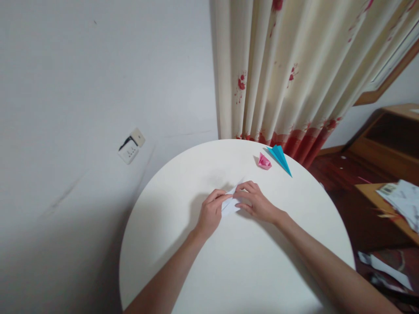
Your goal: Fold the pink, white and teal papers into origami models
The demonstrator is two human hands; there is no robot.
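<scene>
A small folded sheet of white paper (230, 207) lies near the middle of the round white table, between my two hands. My left hand (212, 209) grips its left edge, with the fingers pressed together and pointing right. On the right side, my right hand (253, 200) has its fingers curled over the paper, with the thumb at its lower right edge. The fingers cover part of the folds. Beyond my right hand sit a pink origami boat (264, 161) and a blue paper plane (280, 159), side by side and untouched.
The round white table (163, 261) stands against a wall with a power socket (128, 151). A cream and red curtain (271, 87) hangs behind it. To the right are a wooden surface with printed papers (401, 203) and a brown cabinet (386, 135).
</scene>
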